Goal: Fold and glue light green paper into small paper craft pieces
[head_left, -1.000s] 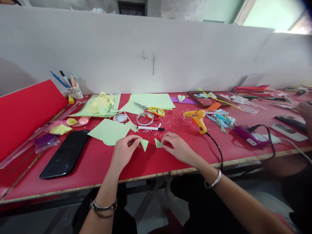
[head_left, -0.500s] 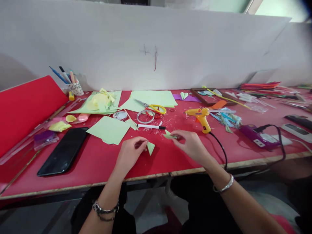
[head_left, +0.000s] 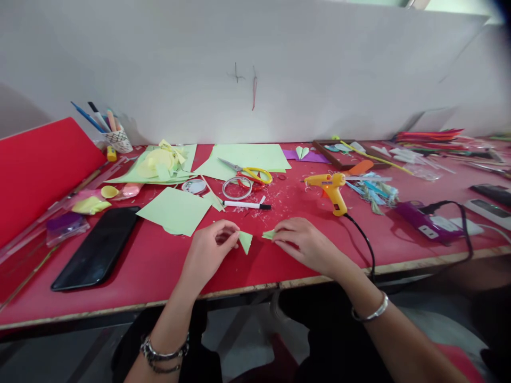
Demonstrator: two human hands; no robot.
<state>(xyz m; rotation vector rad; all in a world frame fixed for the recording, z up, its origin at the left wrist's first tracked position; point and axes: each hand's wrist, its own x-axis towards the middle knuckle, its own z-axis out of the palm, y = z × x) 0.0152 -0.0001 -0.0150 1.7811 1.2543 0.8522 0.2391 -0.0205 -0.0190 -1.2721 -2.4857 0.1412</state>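
Note:
Between the thumb and fingers of my left hand (head_left: 213, 247) is a small green paper triangle (head_left: 245, 241), its pointed part sticking out to the right. My right hand (head_left: 305, 242) pinches another small green paper piece (head_left: 269, 234), mostly hidden by the fingers. The two pieces are a short gap apart, just above the red tabletop (head_left: 255, 271). Beyond the hands lies a white marker with a black cap (head_left: 246, 205). A square green sheet (head_left: 175, 211) is behind my left hand, and a yellow glue gun (head_left: 329, 187) stands past my right hand.
Yellow-handled scissors (head_left: 255, 173) and a clear tape roll (head_left: 237, 188) lie at the back middle. A black phone (head_left: 98, 247) is at left. The glue gun's cord (head_left: 363, 236) runs over the front edge towards a purple power strip (head_left: 425, 222).
My right hand has come nearer and slightly left with its paper piece, closing the gap to the left one. My left hand still pinches its triangle. The view has shifted a little.

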